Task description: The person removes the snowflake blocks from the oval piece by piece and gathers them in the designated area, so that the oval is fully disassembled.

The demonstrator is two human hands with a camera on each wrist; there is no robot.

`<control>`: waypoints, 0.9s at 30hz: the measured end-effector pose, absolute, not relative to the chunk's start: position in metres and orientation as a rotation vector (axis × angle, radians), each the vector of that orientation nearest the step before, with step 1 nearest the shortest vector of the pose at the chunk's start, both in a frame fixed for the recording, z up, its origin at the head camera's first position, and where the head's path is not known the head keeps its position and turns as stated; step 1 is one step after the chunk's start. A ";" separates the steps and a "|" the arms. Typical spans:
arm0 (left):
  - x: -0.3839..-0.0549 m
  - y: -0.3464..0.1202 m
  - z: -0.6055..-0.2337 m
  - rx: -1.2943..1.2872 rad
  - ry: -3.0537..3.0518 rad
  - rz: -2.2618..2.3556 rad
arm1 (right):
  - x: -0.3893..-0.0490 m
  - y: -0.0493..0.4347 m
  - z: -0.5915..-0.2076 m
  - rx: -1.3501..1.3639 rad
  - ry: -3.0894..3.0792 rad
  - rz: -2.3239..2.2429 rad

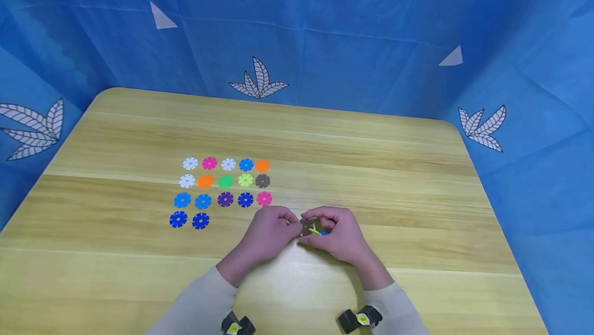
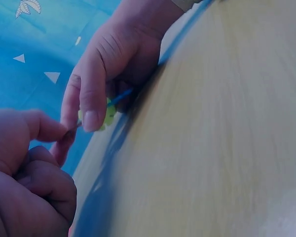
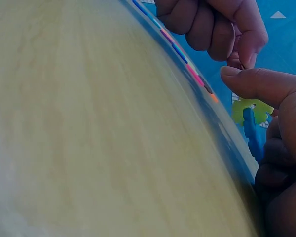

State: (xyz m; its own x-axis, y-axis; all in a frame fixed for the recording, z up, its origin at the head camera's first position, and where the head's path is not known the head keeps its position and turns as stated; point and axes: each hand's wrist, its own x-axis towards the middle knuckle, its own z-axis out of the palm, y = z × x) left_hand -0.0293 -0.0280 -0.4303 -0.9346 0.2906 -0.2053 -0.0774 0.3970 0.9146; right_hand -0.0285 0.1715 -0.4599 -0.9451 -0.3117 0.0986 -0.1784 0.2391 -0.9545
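Both hands meet over the table at the near middle. In the head view my left hand (image 1: 274, 232) pinches the edge of a brown notched plastic disc (image 1: 306, 227) between thumb and forefinger. From the other side my right hand (image 1: 339, 234) grips the same small cluster, thumb and forefinger at the brown disc. A yellow-green notched disc (image 3: 251, 110) and a blue one (image 3: 254, 133) join at an angle within the right hand, plain in the right wrist view. Fingers hide most of the brown disc in both wrist views, and how it joins the others cannot be made out.
Left of the hands, loose notched discs lie flat in rows, among them a pink disc (image 1: 264, 199), a purple disc (image 1: 225, 199) and a dark blue disc (image 1: 201, 221). The wooden table (image 1: 394, 170) ends at a blue patterned cloth (image 1: 325, 31) behind.
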 end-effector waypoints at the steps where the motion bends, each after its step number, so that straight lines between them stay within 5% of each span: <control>1: -0.029 -0.028 -0.430 0.149 2.313 1.561 | -0.028 0.171 -0.459 -0.477 2.382 -1.813; 16: -0.029 -0.040 -0.429 -0.111 2.241 1.672 | -0.028 0.167 -0.459 -0.609 2.401 -1.966; 27: -0.022 -0.044 -0.430 0.513 2.653 1.390 | -0.028 0.171 -0.465 -0.633 2.378 -1.990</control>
